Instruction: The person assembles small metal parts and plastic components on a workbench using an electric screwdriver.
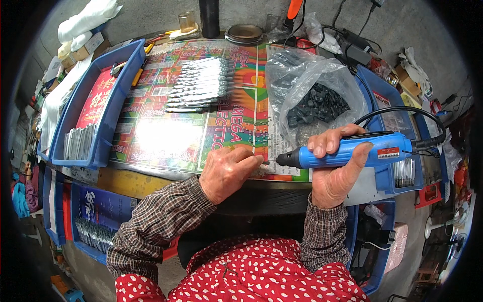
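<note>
My right hand is wrapped round a blue electric screwdriver with a black nose, held level and pointing left. A black cable loops from its back end. My left hand is closed in a pinch just left of the nose, almost touching its tip. What sits between those fingertips is too small and hidden to name. Beyond the hands, a row of slim white and silver rods with dark ends lies side by side on the table. To their right a clear plastic bag holds many small black parts.
Blue bins stand on the left and right, holding bundles of slim rods. Below the table's left side, another bin has similar rods. Dark round lids, a glass and a black cylinder line the back edge.
</note>
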Demonstrator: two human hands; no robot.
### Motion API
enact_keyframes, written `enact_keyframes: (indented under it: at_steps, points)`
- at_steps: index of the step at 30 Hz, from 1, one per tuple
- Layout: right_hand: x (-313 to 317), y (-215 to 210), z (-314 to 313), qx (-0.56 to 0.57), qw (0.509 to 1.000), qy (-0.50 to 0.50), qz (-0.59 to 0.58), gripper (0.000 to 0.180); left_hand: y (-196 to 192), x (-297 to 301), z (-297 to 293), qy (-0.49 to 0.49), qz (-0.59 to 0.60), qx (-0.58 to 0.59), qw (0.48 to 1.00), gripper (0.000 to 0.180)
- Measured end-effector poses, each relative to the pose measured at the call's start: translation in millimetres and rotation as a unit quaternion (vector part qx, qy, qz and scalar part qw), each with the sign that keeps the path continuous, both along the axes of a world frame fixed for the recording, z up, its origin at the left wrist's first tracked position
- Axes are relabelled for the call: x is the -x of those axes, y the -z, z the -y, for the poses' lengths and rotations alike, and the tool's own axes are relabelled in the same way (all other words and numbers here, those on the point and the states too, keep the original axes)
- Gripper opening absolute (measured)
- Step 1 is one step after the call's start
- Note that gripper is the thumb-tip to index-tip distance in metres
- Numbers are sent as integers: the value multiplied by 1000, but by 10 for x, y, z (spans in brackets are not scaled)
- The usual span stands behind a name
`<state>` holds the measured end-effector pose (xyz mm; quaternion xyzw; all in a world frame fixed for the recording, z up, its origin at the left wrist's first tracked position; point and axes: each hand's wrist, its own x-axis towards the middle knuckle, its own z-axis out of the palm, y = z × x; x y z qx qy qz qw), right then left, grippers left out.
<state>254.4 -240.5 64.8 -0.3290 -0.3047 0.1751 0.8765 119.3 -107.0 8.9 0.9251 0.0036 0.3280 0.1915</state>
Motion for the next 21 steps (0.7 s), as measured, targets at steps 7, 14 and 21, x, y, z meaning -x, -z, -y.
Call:
enact_keyframes:
  at_steps: [7, 14, 21]
  points:
    - [4, 4, -3, 5, 1000, 10, 7, 43, 41, -15, -5, 2, 34, -7, 999, 20]
    - [10, -1, -5, 6, 1000, 11, 8, 42, 82, -35, 1, -8, 33, -24, 999, 19]
    - [20, 2, -2, 12, 1000, 22, 11, 43, 43, -9, 15, -7, 12, -36, 999, 20]
